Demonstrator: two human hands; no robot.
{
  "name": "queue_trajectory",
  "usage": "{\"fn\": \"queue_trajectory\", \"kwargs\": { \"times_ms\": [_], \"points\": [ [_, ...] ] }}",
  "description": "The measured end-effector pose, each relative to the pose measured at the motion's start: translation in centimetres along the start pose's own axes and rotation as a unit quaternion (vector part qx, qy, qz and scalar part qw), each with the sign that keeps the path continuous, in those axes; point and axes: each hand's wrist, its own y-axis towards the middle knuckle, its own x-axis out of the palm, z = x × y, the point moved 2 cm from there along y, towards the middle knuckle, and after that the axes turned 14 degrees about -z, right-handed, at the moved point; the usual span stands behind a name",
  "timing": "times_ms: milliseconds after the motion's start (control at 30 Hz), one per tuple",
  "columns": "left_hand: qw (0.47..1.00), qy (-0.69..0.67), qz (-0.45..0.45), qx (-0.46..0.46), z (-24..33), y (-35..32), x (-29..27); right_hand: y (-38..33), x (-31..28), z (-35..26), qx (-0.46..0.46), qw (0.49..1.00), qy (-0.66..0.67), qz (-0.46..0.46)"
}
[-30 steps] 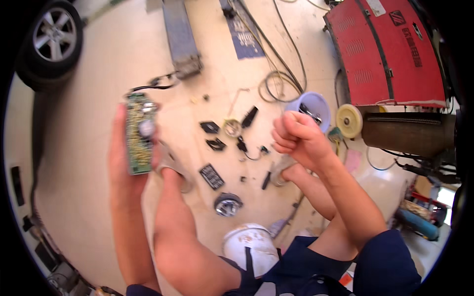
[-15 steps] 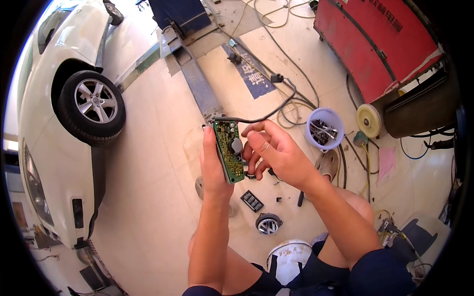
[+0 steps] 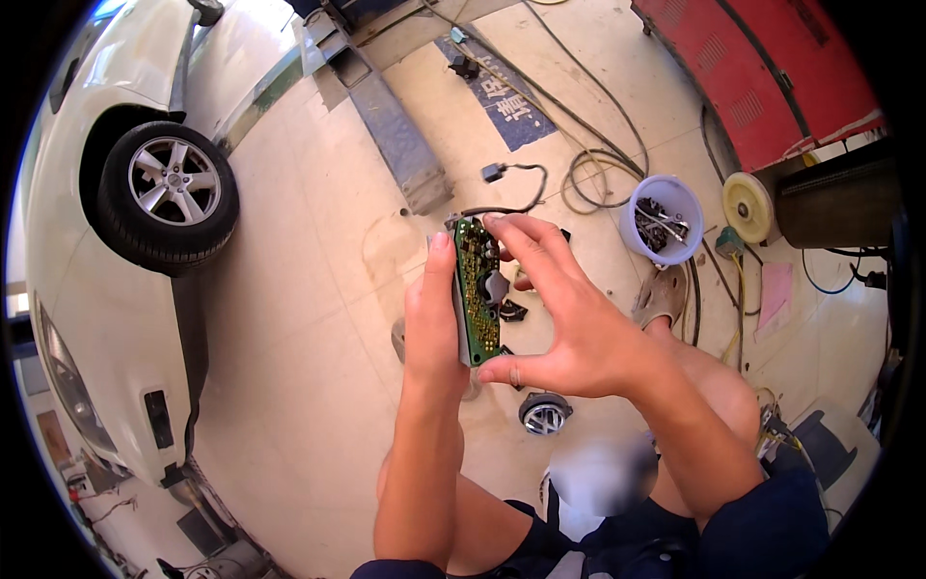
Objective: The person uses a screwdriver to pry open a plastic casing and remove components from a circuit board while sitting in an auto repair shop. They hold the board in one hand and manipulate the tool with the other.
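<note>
A green circuit board (image 3: pixel 473 333) stands tilted between my hands, its face full of small parts and one round grey part. My left hand (image 3: pixel 432 323) is closed along the board's left edge, thumb up near the top. From the right, my right hand (image 3: pixel 593 323) spans the board, fingertips at its upper end and thumb at its lower end. A black cable (image 3: pixel 543 183) with a plug (image 3: pixel 493 173) runs from the top of the board. Below my right hand, a round car emblem (image 3: pixel 545 414) lies on the floor. Small dark parts lie partly hidden behind that hand.
A white car with a front wheel (image 3: pixel 169 193) stands at the left. To the right are a lilac bucket of metal parts (image 3: pixel 637 227), a red cabinet (image 3: pixel 752 87) and a cream-coloured reel (image 3: pixel 748 207). Cables (image 3: pixel 588 116) trail over the tiled floor (image 3: pixel 289 338).
My right hand has gone from loosely curled fingers beside the board to spanning it end to end. The board is turned more edge-on, and the cable's plug has swung left. The view has shifted.
</note>
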Motion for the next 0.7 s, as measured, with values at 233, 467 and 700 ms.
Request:
{"fn": "queue_trajectory", "kwargs": {
  "times_ms": [233, 467, 700],
  "points": [
    [0.999, 0.023, -0.017, -0.017, -0.2, 0.2, 0.1, 0.0, -0.6, -0.2, 0.022, 1.000, -0.006, 0.005],
    [0.999, 0.016, -0.012, -0.027, 0.2, 0.3, 0.4, 0.3, -1.1, 0.3, 0.001, 0.999, -0.019, 0.034],
    [0.998, 0.045, -0.010, -0.046, -0.1, 0.6, 0.5, 0.0, -1.2, 0.4, 0.023, 0.998, -0.022, 0.049]
  ]
}}
